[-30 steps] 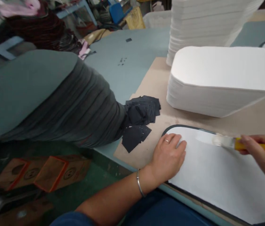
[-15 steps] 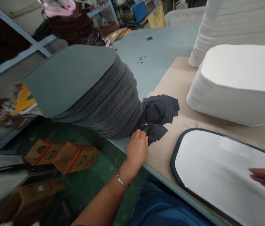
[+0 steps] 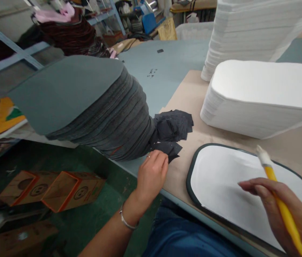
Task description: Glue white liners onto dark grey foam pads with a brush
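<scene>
Left hand (image 3: pixel 152 175): center of frame, fingers curled over the near edge of a small dark piece (image 3: pixel 170 148); firm pinch or light touch, can't tell.
Right hand (image 3: pixel 301 214): lower right, grasping yellow brush (image 3: pixel 286 216) by its handle, bristle end up and away, index finger pointing out over the panel.
White panel (image 3: pixel 220 178): lower right, flat, dark rim all round, under the right hand; fingertip contact unclear.
Scrap pile (image 3: pixel 174 123): mid-frame, ragged, overlapping dark pieces, against the foot of the dark stack (image 3: pixel 108 119).
Dark stack: left to center, leaning, near table edge.
White stack (image 3: pixel 268 84): right, above panel; taller white pile (image 3: pixel 247 34) behind it, upper right.
Pickup risk: pieces look thin and overlapped, so fingers could lift two or none.
Brush risk: bristles sit close over the panel's far rim; if wet, a careless wrist dip could smear the rim or tan board (image 3: pixel 184 94).
Stack risk: a left-hand bump could slide the leaning layers toward the floor.
</scene>
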Demonstrator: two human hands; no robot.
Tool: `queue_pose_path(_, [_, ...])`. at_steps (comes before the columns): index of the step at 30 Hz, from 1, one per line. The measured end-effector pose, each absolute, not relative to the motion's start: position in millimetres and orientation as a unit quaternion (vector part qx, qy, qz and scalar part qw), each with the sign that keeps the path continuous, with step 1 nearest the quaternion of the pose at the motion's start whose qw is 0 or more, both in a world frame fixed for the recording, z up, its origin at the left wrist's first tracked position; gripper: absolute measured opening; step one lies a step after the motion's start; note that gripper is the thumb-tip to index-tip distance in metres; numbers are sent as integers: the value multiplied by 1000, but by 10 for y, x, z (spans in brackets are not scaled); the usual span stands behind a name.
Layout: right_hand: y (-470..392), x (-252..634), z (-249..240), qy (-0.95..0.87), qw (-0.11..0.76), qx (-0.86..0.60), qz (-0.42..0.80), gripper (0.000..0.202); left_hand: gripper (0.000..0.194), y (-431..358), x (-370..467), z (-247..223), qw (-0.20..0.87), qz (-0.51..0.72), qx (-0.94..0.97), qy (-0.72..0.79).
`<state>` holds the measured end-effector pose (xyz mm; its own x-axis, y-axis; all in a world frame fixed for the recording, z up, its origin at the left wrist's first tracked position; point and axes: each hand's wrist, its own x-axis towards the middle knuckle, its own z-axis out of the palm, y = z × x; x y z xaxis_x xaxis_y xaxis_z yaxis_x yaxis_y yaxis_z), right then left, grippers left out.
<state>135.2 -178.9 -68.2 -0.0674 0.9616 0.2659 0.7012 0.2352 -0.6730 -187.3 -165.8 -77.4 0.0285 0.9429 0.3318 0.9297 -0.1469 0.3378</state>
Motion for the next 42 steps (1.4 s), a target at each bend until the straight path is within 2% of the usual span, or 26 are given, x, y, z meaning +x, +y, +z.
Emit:
queue_pose_path(3, [-1756, 1097, -552, -730, 348, -563, 168, 24, 16, -1683, -1508, -606, 11, 297, 789, 538])
queue_pose_path(6, [-1738, 950, -516, -716, 384, -544, 211, 20, 16, -1688, -1128, -510, 25, 311, 840, 445])
queue_pose_path(9, [-1785, 958, -488, -681, 423, -555, 221, 16, 16, -1677, -848, -494, 97, 348, 833, 419])
queue_pose_path(11, [-1840, 1031, -460, -660, 454, -562, 208, 16, 17, -1645, -726, -516, 231, 386, 765, 461])
queue_pose_path(12, [-1866, 1077, -449, -649, 469, -564, 199, 17, 24, -1618, -679, -532, 329, 392, 711, 482])
queue_pose_path(15, [-1905, 1227, -468, -629, 490, -578, 173, 19, 41, -1502, -566, -589, 620, 318, 534, 479])
queue_pose_path(16, [-1901, 1275, -497, -631, 484, -582, 169, 19, 40, -1456, -533, -609, 675, 287, 496, 465])
queue_pose_path(18, [-1864, 1364, -584, -640, 458, -594, 166, 18, 32, -1358, -468, -645, 711, 261, 470, 454])
queue_pose_path(21, [-1746, 1469, -728, -638, 410, -626, 182, 15, 22, -1192, -376, -685, 672, 272, 501, 473])
queue_pose_path(23, [-1631, 1515, -795, -632, 387, -646, 184, 14, 20, -1064, -319, -696, 606, 277, 555, 498])
queue_pose_path(28, [-1314, 1585, -873, -652, 318, -678, 118, 12, 15, -746, -179, -648, 310, 216, 733, 566])
queue_pose_path(31, [-1195, 1621, -918, -664, 270, -692, 92, 13, 17, -631, -102, -620, 201, 134, 778, 580])
queue_pose_path(37, [-1117, 1623, -998, -687, 182, -702, 39, 11, 18, -605, -12, -652, 103, 54, 810, 575])
queue_pose_path(42, [-1164, 1674, -980, -679, 140, -720, -2, 19, 23, -607, -55, -647, 103, 41, 802, 586])
